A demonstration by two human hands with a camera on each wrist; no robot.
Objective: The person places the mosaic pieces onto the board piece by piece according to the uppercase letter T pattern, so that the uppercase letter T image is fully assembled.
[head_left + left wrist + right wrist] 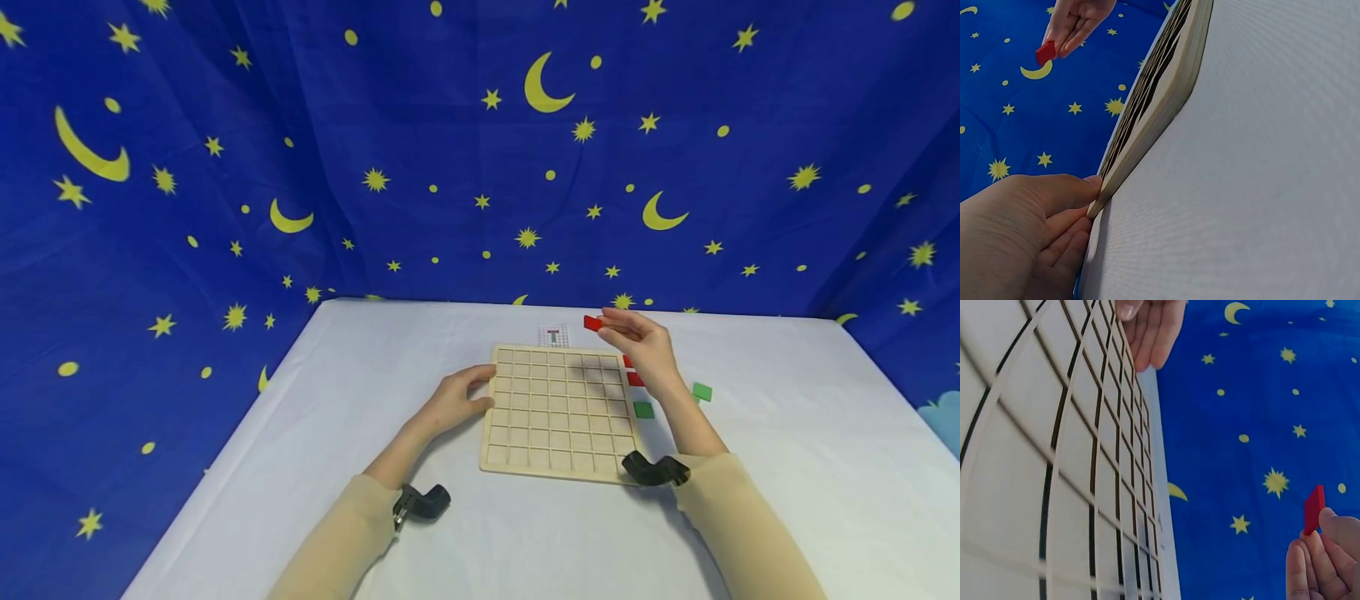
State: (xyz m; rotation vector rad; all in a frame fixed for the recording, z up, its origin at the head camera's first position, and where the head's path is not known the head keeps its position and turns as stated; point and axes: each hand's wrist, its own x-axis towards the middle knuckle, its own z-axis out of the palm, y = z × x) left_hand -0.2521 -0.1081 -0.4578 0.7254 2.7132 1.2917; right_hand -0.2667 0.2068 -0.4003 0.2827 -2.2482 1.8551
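A wooden grid board [558,408] lies flat, its squares bare. My left hand [453,402] is at its left edge; in the left wrist view the thumb and fingers of that hand [1035,231] touch the board's edge [1172,87]. My right hand [645,350] is raised over the board's far right corner and pinches a red square tile [592,322] between thumb and fingertips. The right wrist view shows this tile [1314,509] held upright by the hand [1329,556], away from the grid [1079,462].
Two red tiles [636,379] and a green tile [643,410] lie along the board's right side. Farther right is another green tile [702,392], with a bit of green under it. A small printed grid card [553,336] lies behind the board. A blue curtain [420,125] surrounds the white table [795,433].
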